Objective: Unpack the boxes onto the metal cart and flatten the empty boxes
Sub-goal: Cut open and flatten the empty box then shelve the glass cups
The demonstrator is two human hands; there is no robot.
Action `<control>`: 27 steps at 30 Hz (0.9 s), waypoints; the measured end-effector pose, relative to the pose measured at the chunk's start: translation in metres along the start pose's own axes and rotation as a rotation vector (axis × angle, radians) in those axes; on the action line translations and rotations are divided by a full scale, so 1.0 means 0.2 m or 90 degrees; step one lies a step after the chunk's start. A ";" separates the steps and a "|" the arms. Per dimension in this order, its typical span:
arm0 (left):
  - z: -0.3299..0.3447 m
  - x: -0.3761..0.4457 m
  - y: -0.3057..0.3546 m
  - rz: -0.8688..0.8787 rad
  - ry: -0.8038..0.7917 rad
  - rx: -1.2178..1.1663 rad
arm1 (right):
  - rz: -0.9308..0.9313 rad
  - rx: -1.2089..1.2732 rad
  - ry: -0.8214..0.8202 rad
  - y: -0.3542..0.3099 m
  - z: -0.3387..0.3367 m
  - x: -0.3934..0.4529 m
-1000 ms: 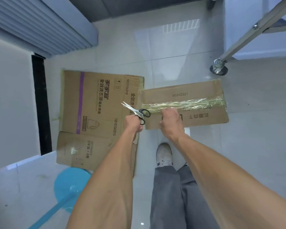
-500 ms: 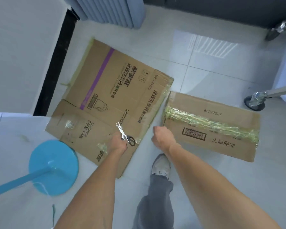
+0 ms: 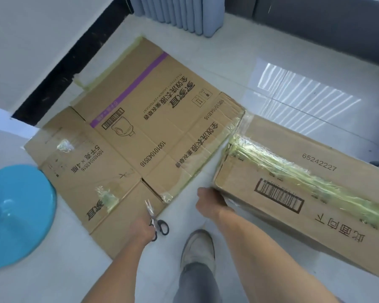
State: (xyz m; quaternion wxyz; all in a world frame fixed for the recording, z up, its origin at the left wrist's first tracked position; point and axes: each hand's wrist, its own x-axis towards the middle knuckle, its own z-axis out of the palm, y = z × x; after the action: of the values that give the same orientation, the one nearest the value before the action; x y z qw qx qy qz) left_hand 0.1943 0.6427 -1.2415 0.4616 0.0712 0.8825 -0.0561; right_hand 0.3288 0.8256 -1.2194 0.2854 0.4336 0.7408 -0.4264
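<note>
— Where's the flattened box [image 3: 140, 132]?

— Flat on the tiled floor [image 3: 239, 68], printed face up, purple stripe along one side. That's my marker for everything else.

— The second box [image 3: 304, 193]?

— Just right of it, near corners almost touching. Crumpled tape [image 3: 293, 171] along its top seam, barcode facing up.

— Hands?

— Right hand [image 3: 210, 202] clamped on the second box's near left corner. Left hand [image 3: 140, 230] closed around scissors [image 3: 155, 219], over the flattened box's near edge; blades together, pointing away across the cardboard.

— Anything else?

— Blue round base [image 3: 18, 215] left of the flattened box. One shoe [image 3: 197, 248] between the two forearms.
</note>
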 end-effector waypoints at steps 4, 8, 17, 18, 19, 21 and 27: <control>-0.15 0.00 0.07 0.023 -0.110 -0.015 | -0.061 0.014 0.021 -0.08 0.02 0.09; -0.41 -0.01 0.16 0.088 -0.126 0.100 | -0.078 0.093 0.011 -0.23 -0.12 0.09; -1.28 -0.51 0.58 0.208 0.307 0.295 | -0.208 0.114 0.166 -0.28 -0.60 -0.37; -1.36 -0.62 0.65 0.217 0.368 0.284 | -0.192 0.105 0.213 -0.23 -0.67 -0.42; -1.41 -0.72 0.72 0.228 0.417 0.260 | -0.169 0.102 0.269 -0.19 -0.74 -0.47; -1.39 -0.89 0.89 0.268 0.487 0.217 | -0.117 0.107 0.381 -0.09 -0.84 -0.57; -0.61 -1.10 1.27 0.398 0.405 0.189 | -0.009 0.153 0.506 0.15 -0.85 -0.68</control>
State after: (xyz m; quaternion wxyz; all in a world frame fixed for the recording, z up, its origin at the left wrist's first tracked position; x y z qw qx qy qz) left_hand 0.2643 0.8962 -1.0002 0.1481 0.4128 0.8986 -0.0152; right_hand 0.4084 0.9279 -1.0431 -0.0784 0.5895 0.7414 -0.3108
